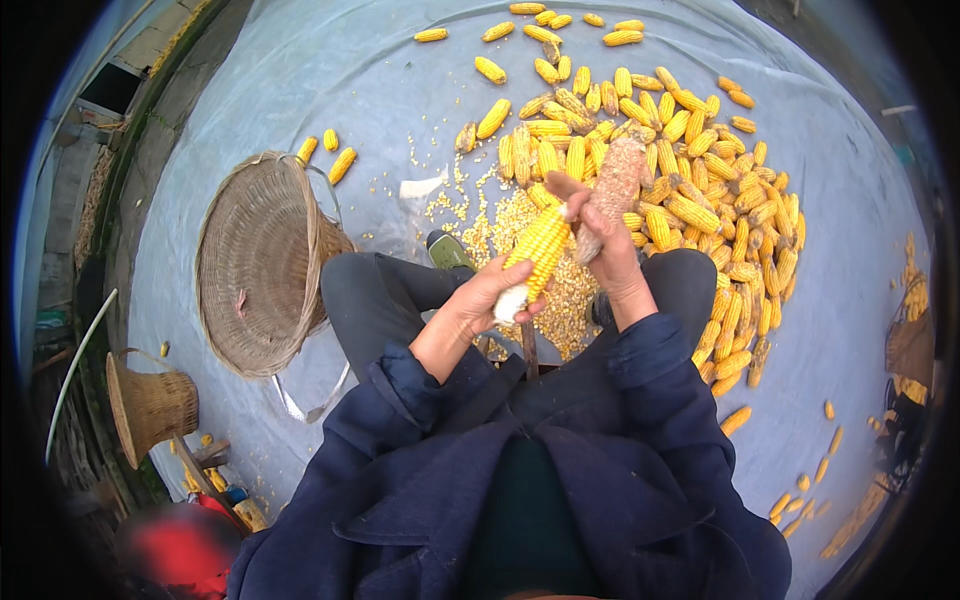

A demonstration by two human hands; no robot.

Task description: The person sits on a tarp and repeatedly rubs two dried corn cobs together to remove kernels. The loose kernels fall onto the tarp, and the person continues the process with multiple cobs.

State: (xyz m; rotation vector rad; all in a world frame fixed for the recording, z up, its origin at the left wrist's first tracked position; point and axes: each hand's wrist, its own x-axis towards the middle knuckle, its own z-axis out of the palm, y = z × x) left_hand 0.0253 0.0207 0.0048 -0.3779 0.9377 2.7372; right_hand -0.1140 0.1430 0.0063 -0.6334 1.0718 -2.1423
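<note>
My left hand (480,300) grips a yellow corn cob (541,244) near its white husk-end, the cob tilted up and to the right. In my right hand (616,251) is a shelled, pinkish corncob (615,187), its lower end pale. The tips of the right fingers touch or nearly touch the top of the yellow cob. Below both hands, between my knees, loose kernels (566,315) lie heaped on the sheet. A large pile of unshelled corn cobs (690,214) spreads beyond and to the right of my right hand.
A pale blue sheet (375,97) covers the ground. To my left a big wicker basket (255,270) lies tipped on its side, with a smaller basket (154,409) behind it. A person in red (180,547) is at the lower left. A white scrap (424,186) lies near the kernels.
</note>
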